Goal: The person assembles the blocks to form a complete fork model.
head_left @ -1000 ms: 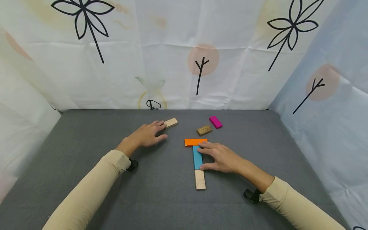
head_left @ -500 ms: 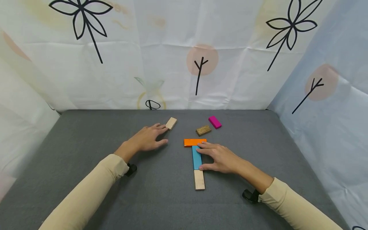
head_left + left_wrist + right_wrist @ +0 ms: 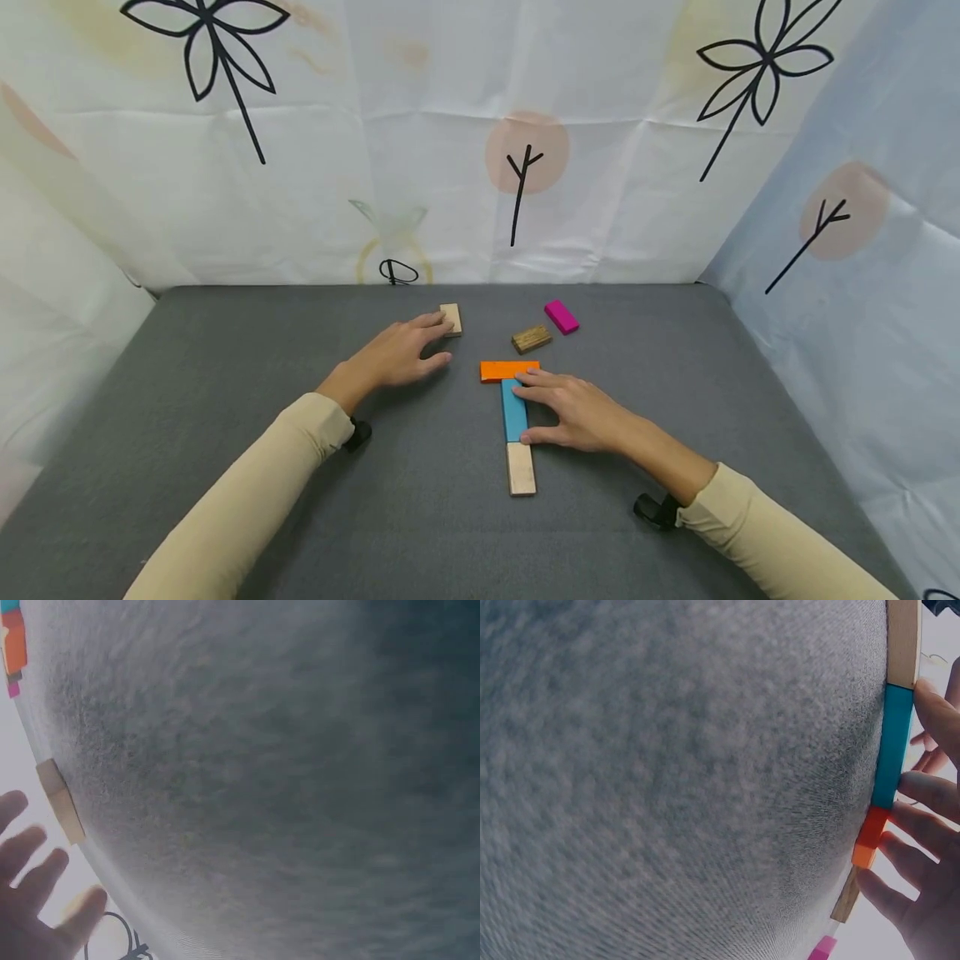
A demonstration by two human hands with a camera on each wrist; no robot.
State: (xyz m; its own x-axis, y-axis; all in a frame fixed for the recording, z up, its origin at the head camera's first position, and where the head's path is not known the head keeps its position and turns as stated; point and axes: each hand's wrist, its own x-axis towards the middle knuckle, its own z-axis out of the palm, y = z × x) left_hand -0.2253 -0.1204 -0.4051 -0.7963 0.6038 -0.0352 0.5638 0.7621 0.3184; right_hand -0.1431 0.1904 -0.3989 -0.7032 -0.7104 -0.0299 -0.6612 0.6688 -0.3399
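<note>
In the head view, an orange block [image 3: 497, 372] lies crosswise above a blue block [image 3: 513, 417], and a pale wooden block [image 3: 521, 472] continues below it, making a T. My right hand [image 3: 579, 410] rests its fingertips on the blue and orange blocks, thumb at the joint between blue and pale wood. In the right wrist view its fingers stay extended beside the blue block [image 3: 892, 746]. My left hand [image 3: 397, 350], fingers extended, touches a second pale wooden block [image 3: 456, 313] farther back, partly covering it. That block [image 3: 61, 804] stands out beyond the fingers in the left wrist view.
A brown wood-grained block [image 3: 532, 339] lies just behind the orange one. Farther back and right is a magenta block [image 3: 562, 317]. Everything rests on a grey cloth-covered table [image 3: 420, 517], with patterned white curtains [image 3: 442, 150] behind and at the sides.
The far pale wooden block has turned under my left fingers from slanting sideways to nearly pointing away from me. My left hand has shifted slightly right. My right hand has stayed in place.
</note>
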